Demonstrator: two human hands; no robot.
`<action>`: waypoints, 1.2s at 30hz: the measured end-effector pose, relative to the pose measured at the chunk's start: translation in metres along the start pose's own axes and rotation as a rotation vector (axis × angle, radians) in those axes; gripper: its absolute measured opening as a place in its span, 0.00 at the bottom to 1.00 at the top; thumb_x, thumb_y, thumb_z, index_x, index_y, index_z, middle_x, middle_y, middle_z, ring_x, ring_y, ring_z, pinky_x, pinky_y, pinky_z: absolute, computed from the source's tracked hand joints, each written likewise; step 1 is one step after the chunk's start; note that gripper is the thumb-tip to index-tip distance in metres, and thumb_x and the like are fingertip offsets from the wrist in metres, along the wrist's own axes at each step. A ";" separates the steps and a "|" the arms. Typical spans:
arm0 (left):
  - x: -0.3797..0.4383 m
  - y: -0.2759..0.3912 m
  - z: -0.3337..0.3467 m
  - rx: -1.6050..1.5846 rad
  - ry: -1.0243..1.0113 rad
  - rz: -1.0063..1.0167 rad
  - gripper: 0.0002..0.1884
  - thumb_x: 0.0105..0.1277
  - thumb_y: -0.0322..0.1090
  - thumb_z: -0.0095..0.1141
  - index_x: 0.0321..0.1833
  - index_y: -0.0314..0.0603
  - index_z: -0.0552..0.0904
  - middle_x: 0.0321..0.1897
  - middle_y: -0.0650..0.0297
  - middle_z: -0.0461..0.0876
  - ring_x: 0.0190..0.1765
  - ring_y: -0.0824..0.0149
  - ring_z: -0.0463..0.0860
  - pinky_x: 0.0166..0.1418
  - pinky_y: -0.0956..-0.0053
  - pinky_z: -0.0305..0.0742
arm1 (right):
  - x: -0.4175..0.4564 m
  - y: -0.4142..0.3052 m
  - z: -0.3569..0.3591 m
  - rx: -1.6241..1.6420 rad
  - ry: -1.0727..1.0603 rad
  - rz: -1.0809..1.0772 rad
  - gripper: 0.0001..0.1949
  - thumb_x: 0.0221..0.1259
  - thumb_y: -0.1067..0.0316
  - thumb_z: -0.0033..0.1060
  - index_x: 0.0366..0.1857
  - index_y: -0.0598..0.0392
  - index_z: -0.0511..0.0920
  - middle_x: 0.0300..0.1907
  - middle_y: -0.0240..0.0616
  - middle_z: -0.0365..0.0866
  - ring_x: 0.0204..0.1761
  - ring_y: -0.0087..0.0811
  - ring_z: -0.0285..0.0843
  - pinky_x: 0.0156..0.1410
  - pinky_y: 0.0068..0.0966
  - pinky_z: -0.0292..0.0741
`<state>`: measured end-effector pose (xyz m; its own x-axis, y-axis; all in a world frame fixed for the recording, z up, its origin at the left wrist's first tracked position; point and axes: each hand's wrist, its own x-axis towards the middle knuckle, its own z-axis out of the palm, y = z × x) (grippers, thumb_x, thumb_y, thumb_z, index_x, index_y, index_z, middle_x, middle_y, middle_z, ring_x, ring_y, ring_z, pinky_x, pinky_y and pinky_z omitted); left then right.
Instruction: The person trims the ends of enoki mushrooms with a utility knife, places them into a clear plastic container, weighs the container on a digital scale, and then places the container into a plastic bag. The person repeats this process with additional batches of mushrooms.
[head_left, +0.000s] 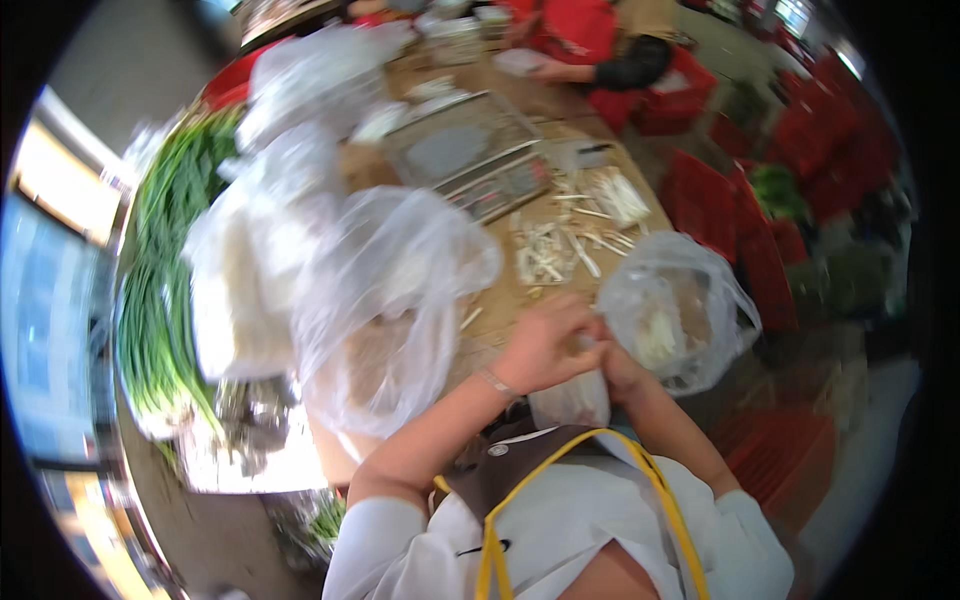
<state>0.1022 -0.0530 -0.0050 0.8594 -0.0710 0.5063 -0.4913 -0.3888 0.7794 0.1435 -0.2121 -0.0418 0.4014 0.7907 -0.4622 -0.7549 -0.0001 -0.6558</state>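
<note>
Close to my body, my left hand (551, 345) and my right hand (619, 367) meet at the neck of a small clear plastic bag (571, 401). The bag hangs below them with pale contents I cannot make out. Blur hides the exact finger positions. To the right of my hands, an open clear plastic bag (675, 315) holds pale stalks. Beyond them on the wooden table (491, 289) lie a small pile of cut white stalks (544, 255) and a bundle of pale stalks (621, 196). A large translucent bag (390, 315) stands left of my hands.
A digital scale (465, 154) sits at the table's middle. Long green onions (161, 292) line the left edge beside white plastic bags (255, 255). A knife with a black handle (596, 149) lies beyond the stalks. Another person's hand (555, 71) is across the table. Red crates (776, 457) stand at right.
</note>
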 end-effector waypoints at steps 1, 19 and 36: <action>-0.005 0.001 -0.001 0.030 0.010 -0.019 0.11 0.54 0.35 0.69 0.30 0.42 0.78 0.32 0.57 0.78 0.37 0.53 0.78 0.40 0.63 0.73 | -0.003 0.003 -0.005 0.083 -0.029 -0.030 0.33 0.74 0.34 0.35 0.69 0.50 0.65 0.68 0.40 0.70 0.65 0.33 0.73 0.68 0.35 0.73; -0.004 -0.020 0.012 -0.079 0.269 -0.235 0.11 0.49 0.29 0.70 0.22 0.41 0.76 0.22 0.61 0.76 0.28 0.60 0.77 0.32 0.69 0.71 | 0.045 0.024 -0.033 -0.003 -0.201 -0.086 0.31 0.72 0.35 0.42 0.63 0.52 0.71 0.56 0.35 0.79 0.53 0.27 0.81 0.59 0.29 0.79; 0.017 -0.029 -0.011 0.248 -0.004 0.225 0.11 0.51 0.31 0.70 0.21 0.44 0.77 0.22 0.62 0.76 0.26 0.58 0.76 0.28 0.66 0.70 | 0.061 0.026 -0.031 0.052 -0.283 -0.064 0.17 0.72 0.48 0.51 0.53 0.46 0.78 0.51 0.29 0.82 0.48 0.22 0.82 0.54 0.28 0.80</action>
<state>0.1295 -0.0325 -0.0154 0.7340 -0.1843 0.6536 -0.6200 -0.5748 0.5341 0.1642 -0.1830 -0.1052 0.2940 0.9274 -0.2312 -0.7612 0.0809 -0.6434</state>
